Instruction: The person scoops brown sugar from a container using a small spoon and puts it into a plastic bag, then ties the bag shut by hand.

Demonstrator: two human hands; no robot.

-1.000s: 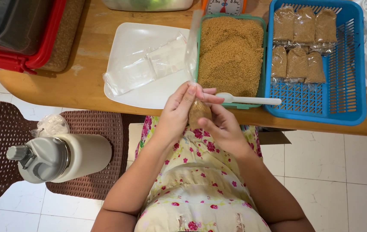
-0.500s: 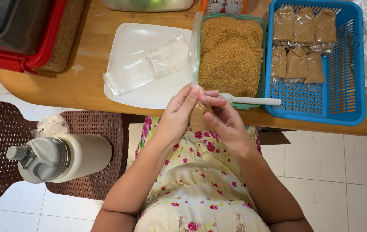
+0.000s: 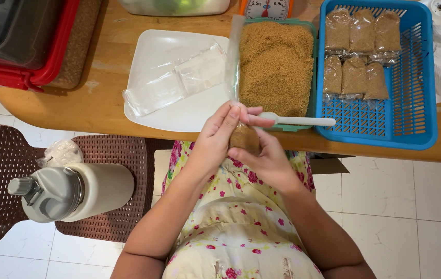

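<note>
My left hand [image 3: 216, 138] and my right hand [image 3: 266, 157] both grip a narrow clear plastic bag [image 3: 235, 62], its bottom filled with brown granules [image 3: 244, 138]. The bag's empty upper part stands up over the table edge. Just beyond my fingers a white plastic spoon [image 3: 299, 121] rests on the rim of a green container [image 3: 278, 66] full of the same brown granules.
A white tray [image 3: 151, 51] with empty clear bags [image 3: 175, 80] lies at left. A blue basket [image 3: 411, 77] at right holds several filled bags [image 3: 356, 56]. A red-rimmed box [image 3: 24, 46] sits far left; a cream flask [image 3: 71, 190] lies on a brown mat below.
The bag's empty top has been drawn up straight above my hands, and my fingers have shifted around its filled bottom.
</note>
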